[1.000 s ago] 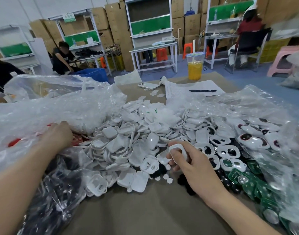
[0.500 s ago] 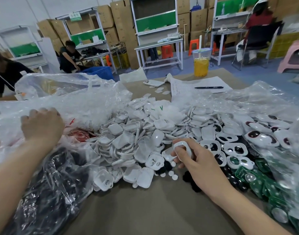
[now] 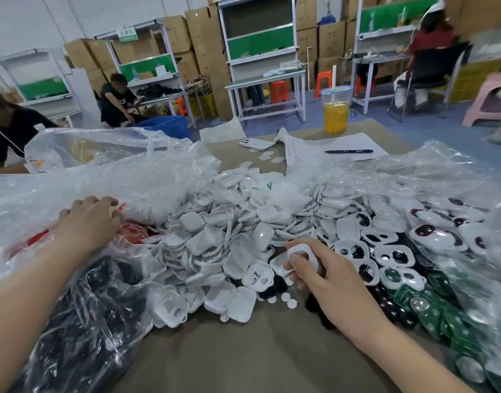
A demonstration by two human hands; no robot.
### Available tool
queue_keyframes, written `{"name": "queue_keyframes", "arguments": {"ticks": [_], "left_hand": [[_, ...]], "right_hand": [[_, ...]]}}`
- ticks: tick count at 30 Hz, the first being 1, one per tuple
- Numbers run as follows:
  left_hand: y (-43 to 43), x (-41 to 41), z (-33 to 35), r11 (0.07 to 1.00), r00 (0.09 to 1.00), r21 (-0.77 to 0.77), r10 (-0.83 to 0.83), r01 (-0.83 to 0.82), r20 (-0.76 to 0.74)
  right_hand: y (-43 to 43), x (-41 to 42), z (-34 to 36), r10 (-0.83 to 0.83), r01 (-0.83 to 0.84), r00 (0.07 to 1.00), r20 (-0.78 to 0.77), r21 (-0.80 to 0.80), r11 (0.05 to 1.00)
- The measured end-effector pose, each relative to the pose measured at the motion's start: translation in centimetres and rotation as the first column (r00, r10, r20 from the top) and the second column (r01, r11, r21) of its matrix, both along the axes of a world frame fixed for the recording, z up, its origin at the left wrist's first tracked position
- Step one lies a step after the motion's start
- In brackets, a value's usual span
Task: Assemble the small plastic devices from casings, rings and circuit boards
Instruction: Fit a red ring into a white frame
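Observation:
A big heap of white casings point(image 3: 215, 236) covers the middle of the table. My right hand point(image 3: 331, 282) holds a white ring-shaped casing part point(image 3: 302, 251) between thumb and fingers at the heap's near edge. My left hand point(image 3: 87, 222) reaches into a clear plastic bag point(image 3: 130, 180) on the left. Its fingers curl down, and a thin red piece point(image 3: 119, 206) shows at the fingertips. More red parts point(image 3: 133, 231) lie just to its right. Green circuit boards point(image 3: 431, 310) lie at the right under plastic. Casings with dark round inserts point(image 3: 431, 231) sit behind them.
A bag of black parts point(image 3: 82, 321) fills the near left. Small white discs point(image 3: 290, 303) lie loose on the brown tabletop point(image 3: 243, 350). At the far end are a phone point(image 3: 256, 143), a sheet with a pen point(image 3: 348, 151) and a yellow drink cup point(image 3: 336, 114). People work at benches behind.
My left hand lifted out of the red parts, went left onto the bag, then came back right toward them. My right hand stayed put with the white ring.

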State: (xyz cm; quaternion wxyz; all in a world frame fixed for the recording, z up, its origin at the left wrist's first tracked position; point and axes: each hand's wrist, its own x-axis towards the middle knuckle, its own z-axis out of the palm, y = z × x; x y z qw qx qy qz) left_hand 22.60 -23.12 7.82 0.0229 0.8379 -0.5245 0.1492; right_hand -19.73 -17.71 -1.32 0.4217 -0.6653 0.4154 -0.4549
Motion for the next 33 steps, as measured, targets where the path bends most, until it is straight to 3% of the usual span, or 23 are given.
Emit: {"name": "queue_keyframes", "arguments": {"ticks": [6, 11, 15, 17, 19, 22, 27, 29, 33], "left_hand": [[-1.5, -0.3, -0.1, 0.993, 0.992, 0.116, 0.026, -0.012, -0.122], [-1.8, -1.1, -0.5, 0.995, 0.956, -0.094, -0.016, -0.012, -0.292], [-1.0, -4.1, -0.1, 0.971, 0.953, -0.238, -0.070, -0.002, -0.295], [0.0, -6.7, 0.2, 0.923, 0.922, -0.379, -0.198, 0.061, -0.333], [1.8, -10.5, 0.5, 0.829, 0.791, -0.539, -0.427, 0.148, -0.439], [5.1, -18.4, -0.1, 0.732, 0.412, -0.644, -0.669, 0.222, -0.619], [7.7, -28.2, -5.1, 0.757, -0.014, -0.616, -0.629, 0.217, -0.777], [7.9, -29.2, -6.4, 0.771, -0.068, -0.595, -0.597, 0.226, -0.799], [7.9, -28.6, -7.5, 0.749, -0.007, -0.628, -0.641, 0.211, -0.768]], "right_hand": [[0.1, -0.1, 0.0, 0.011, -0.011, 1.000, 0.017, 0.004, 1.000], [0.0, -0.1, 0.1, 0.018, -0.019, 0.998, 0.058, 0.017, 1.000], [0.0, 0.0, 0.4, 0.017, -0.024, 0.991, 0.136, 0.052, 0.998], [0.1, 0.0, 0.5, 0.012, -0.024, 0.986, 0.167, 0.067, 0.997], [0.1, 0.0, 0.6, 0.009, -0.027, 0.977, 0.215, 0.083, 0.996], [0.1, -0.2, 0.8, -0.017, -0.017, 0.957, 0.291, 0.116, 0.993], [0.5, -0.6, 0.9, -0.032, -0.001, 0.956, 0.292, 0.113, 0.994], [0.6, -0.9, 1.0, -0.011, -0.011, 0.969, 0.248, 0.086, 0.996], [0.6, -0.6, 1.0, 0.031, -0.067, 0.964, 0.266, 0.127, 0.990]]}}
